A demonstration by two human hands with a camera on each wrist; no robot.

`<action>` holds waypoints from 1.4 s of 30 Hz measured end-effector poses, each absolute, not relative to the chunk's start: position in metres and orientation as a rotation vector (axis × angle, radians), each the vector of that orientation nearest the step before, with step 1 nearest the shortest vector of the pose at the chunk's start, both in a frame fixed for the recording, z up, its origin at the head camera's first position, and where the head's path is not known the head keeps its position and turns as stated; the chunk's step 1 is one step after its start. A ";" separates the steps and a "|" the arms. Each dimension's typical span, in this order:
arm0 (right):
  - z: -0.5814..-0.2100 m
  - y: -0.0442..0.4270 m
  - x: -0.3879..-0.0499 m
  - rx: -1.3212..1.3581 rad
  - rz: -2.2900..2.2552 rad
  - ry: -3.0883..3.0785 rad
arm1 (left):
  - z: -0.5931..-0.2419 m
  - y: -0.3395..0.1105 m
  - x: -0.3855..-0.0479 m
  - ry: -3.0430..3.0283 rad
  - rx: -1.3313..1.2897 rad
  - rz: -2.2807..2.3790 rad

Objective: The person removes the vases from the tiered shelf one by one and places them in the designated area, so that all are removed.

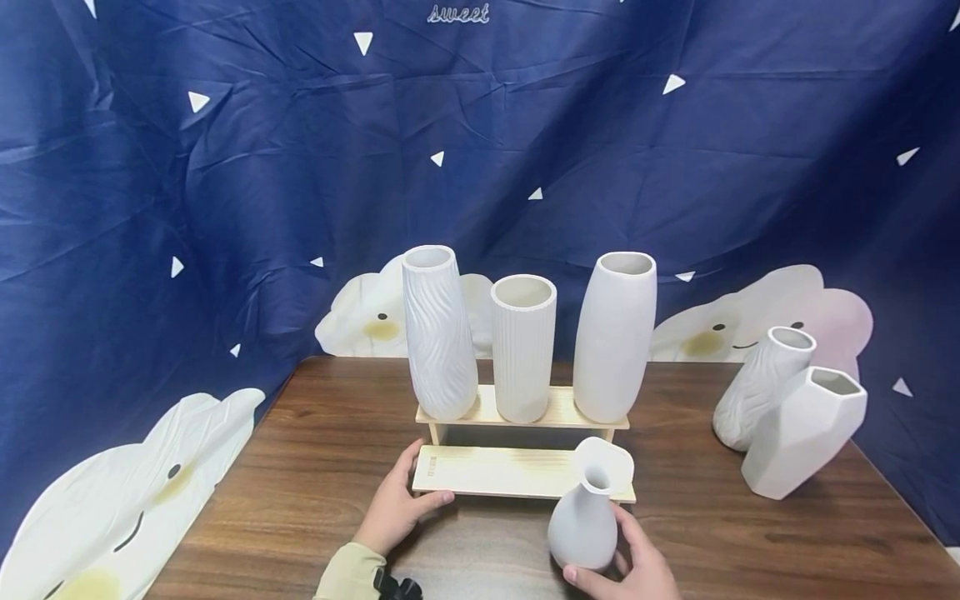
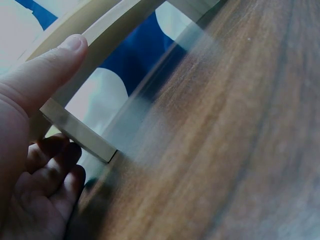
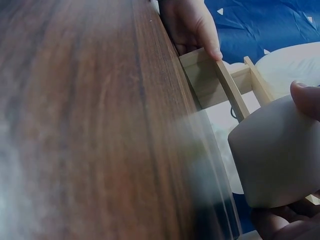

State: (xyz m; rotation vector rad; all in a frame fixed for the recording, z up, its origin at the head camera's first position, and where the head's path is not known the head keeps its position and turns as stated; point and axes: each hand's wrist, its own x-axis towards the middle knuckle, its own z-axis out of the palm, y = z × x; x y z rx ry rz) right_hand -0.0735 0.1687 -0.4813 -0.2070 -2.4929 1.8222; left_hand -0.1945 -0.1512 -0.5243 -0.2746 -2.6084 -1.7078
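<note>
A pale vase (image 1: 582, 529) with a round belly, narrow neck and wide flared lip is held by my right hand (image 1: 633, 562). It is in front of the right end of a light wooden two-step stand (image 1: 495, 472). In the right wrist view the vase's base (image 3: 280, 155) looks raised off the table. My left hand (image 1: 401, 504) grips the left end of the stand's lower step. Its thumb (image 2: 55, 65) lies along the step's front edge, with the other fingers curled by the leg. On the upper step stand a wavy vase (image 1: 441, 342), a ribbed vase (image 1: 523, 354) and a smooth vase (image 1: 617, 337).
Towards the right of the brown wooden table (image 1: 292, 500), a leaning textured vase (image 1: 750, 400) and a tilted faceted vase (image 1: 802, 437) are close together. A dark blue cloth (image 1: 262, 192) with clouds and white triangles hangs behind the table.
</note>
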 end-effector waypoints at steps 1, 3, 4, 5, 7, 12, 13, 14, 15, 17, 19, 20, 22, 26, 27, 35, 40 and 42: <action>-0.482 0.170 -0.073 -0.207 1.814 -2.494 | -0.524 -0.151 -0.195 -2.610 -0.273 -1.709; -0.483 0.171 -0.072 -0.203 1.799 -2.495 | -0.524 -0.151 -0.195 -2.611 -0.271 -1.714; -0.483 0.172 -0.072 -0.202 1.791 -2.500 | -0.524 -0.151 -0.195 -2.612 -0.271 -1.715; -0.484 0.173 -0.072 -0.207 1.786 -2.502 | -0.523 -0.150 -0.195 -2.612 -0.270 -1.716; -0.484 0.175 -0.072 -0.213 1.780 -2.506 | -0.523 -0.150 -0.194 -2.612 -0.270 -1.718; -0.484 0.178 -0.072 -0.273 1.828 -2.512 | -0.523 -0.152 -0.193 -2.610 -0.287 -1.679; -0.484 0.179 -0.072 -0.291 1.844 -2.516 | -0.524 -0.152 -0.193 -2.610 -0.284 -1.671; -0.484 0.179 -0.072 -0.310 1.854 -2.523 | -0.524 -0.153 -0.192 -2.609 -0.281 -1.670; -0.485 0.180 -0.072 -0.319 1.875 -2.516 | -0.524 -0.153 -0.192 -2.608 -0.277 -1.675; -0.486 0.181 -0.072 -0.338 1.898 -2.511 | -0.524 -0.154 -0.192 -2.611 -0.262 -1.686; -0.487 0.182 -0.072 -0.344 1.908 -2.500 | -0.524 -0.154 -0.192 -2.612 -0.255 -1.703; -0.487 0.182 -0.072 -0.338 1.904 -2.495 | -0.524 -0.153 -0.192 -2.613 -0.255 -1.710; -0.487 0.183 -0.073 -0.346 1.898 -2.496 | -0.524 -0.152 -0.193 -2.610 -0.256 -1.722; -0.487 0.186 -0.074 -0.361 1.864 -2.522 | -0.523 -0.151 -0.194 -2.598 -0.258 -1.739; -0.487 0.187 -0.074 -0.373 1.862 -2.531 | -0.523 -0.151 -0.194 -2.597 -0.261 -1.738; -0.490 0.191 -0.076 -0.396 1.815 -2.545 | -0.523 -0.152 -0.195 -2.613 -0.258 -1.705; -0.492 0.194 -0.077 -0.431 1.827 -2.551 | -0.523 -0.151 -0.194 -2.608 -0.276 -1.721; -0.493 0.195 -0.077 -0.437 1.840 -2.550 | -0.523 -0.151 -0.194 -2.604 -0.278 -1.721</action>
